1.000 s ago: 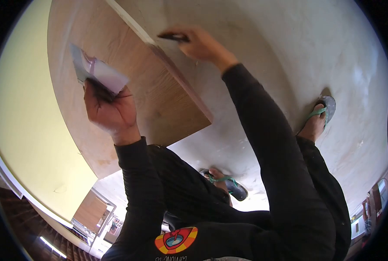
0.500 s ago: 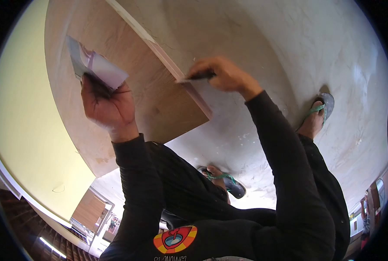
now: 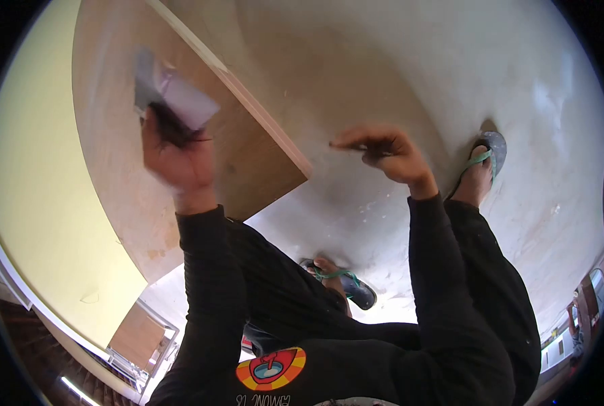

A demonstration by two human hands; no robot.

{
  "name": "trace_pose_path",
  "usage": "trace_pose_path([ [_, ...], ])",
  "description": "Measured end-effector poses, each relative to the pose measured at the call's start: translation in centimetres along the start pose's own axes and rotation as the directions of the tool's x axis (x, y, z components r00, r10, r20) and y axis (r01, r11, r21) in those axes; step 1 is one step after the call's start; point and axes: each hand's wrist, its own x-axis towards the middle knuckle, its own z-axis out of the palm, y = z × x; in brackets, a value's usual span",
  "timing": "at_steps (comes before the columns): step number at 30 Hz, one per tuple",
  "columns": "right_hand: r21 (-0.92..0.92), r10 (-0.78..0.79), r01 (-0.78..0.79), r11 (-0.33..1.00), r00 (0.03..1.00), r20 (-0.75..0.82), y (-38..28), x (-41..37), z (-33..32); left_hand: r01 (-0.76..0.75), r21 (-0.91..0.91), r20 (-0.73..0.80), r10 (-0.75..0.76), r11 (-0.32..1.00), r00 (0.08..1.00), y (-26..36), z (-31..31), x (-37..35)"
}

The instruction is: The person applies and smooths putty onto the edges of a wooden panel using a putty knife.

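My left hand [image 3: 186, 166] is raised in front of the brown wooden panel [image 3: 248, 169], closed around the dark handle of a broad putty knife [image 3: 192, 105]. Its flat blade carries a pale pinkish layer that looks like putty; motion blurs it. Over the grey floor, to the right of the panel's edge strip [image 3: 265, 125], my right hand [image 3: 397, 155] is closed on a thin dark-handled scraper [image 3: 369, 149]. That tool appears nearly edge-on, pointing left, its blade hard to make out. It is apart from the panel.
A pale yellow surface [image 3: 38, 169] borders the panel on the left. My sandalled feet, the right sandal [image 3: 495, 152] and the left sandal [image 3: 359, 291], stand on the smudged grey floor [image 3: 356, 210]. Another person [image 3: 576, 331] is partly visible at the far right.
My right hand has moved right and down, taking the scraper away from the panel's edge strip. My left hand with the putty knife has shifted slightly right.
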Motion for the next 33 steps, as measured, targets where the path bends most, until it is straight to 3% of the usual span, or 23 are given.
trace_pose_path([
  [2,-0.228,-0.338,0.308,0.924,0.935,-0.107,-5.8,2.3,2.4,0.055,-0.140,-0.144,-0.075,0.989,0.987,-1.3,1.2,-0.2],
  [3,-0.255,-0.357,0.327,0.910,0.931,-0.077,-7.5,3.3,3.5,0.079,-0.132,-0.157,-0.100,0.988,0.983,-1.7,1.6,-0.4],
  [5,-0.107,-0.568,0.559,0.822,0.818,-0.090,-10.3,4.9,6.3,0.118,-0.122,-0.143,-0.135,0.986,0.981,-2.4,3.6,-1.4],
  [7,-0.158,-0.662,0.651,0.742,0.749,-0.025,-12.8,6.6,9.8,0.098,-0.138,-0.099,-0.112,0.986,0.989,-2.7,5.9,-2.3],
  [8,-0.182,-0.735,0.722,0.667,0.679,0.001,-13.8,7.1,11.2,0.112,-0.166,-0.182,-0.142,0.980,0.973,-2.6,7.0,-2.6],
  [9,-0.193,-0.737,0.729,0.656,0.675,0.042,-14.8,7.5,12.3,0.126,-0.198,-0.262,-0.176,0.972,0.949,-2.4,7.8,-2.8],
  [10,-0.351,-0.739,0.730,0.586,0.659,0.137,-15.5,7.8,13.4,0.096,-0.218,-0.249,-0.151,0.971,0.957,-2.2,8.3,-3.0],
  [11,-0.491,-0.725,0.721,0.489,0.649,0.231,-16.1,8.1,14.4,0.086,-0.240,-0.227,-0.142,0.967,0.964,-2.0,8.5,-3.1],
  [15,-0.661,-0.597,0.689,0.296,0.674,0.436,-17.3,8.0,18.2,-0.057,-0.233,-0.242,-0.001,0.971,0.970,-0.1,10.2,-3.9],
  [17,-0.797,-0.513,0.576,0.182,0.747,0.422,-18.2,7.3,20.2,-0.160,-0.199,-0.219,0.116,0.967,0.969,0.9,10.5,-4.6],
  [21,-0.861,-0.382,0.505,-0.057,0.786,0.486,-21.4,6.5,22.3,-0.281,-0.262,-0.237,0.220,0.923,0.946,2.1,10.6,-4.6],
  [23,-0.894,-0.177,0.347,-0.283,0.897,0.404,-24.3,6.1,22.4,-0.369,-0.291,-0.234,0.308,0.883,0.922,3.2,10.8,-4.3],
  [24,-0.890,-0.171,0.346,-0.296,0.898,0.406,-25.5,5.9,23.3,-0.431,-0.296,-0.232,0.374,0.852,0.898,3.9,10.8,-4.4],
  [26,-0.948,-0.216,0.183,-0.259,0.946,0.242,-27.7,4.4,25.5,-0.473,-0.282,-0.222,0.423,0.834,0.878,4.4,11.1,-4.5],
  [27,-0.947,-0.215,0.177,-0.268,0.947,0.237,-28.2,4.0,27.3,-0.528,-0.260,-0.218,0.484,0.808,0.848,4.7,11.2,-4.4],
  [29,-0.665,-0.061,0.372,-0.648,0.845,0.531,-28.7,4.0,30.3,-0.562,-0.202,-0.216,0.524,0.802,0.824,3.9,11.0,-3.8],
  [33,-0.546,0.029,0.410,-0.730,0.817,0.575,-27.2,6.8,29.3,-0.598,0.037,-0.179,0.594,0.801,0.784,2.0,10.0,-2.4],
])
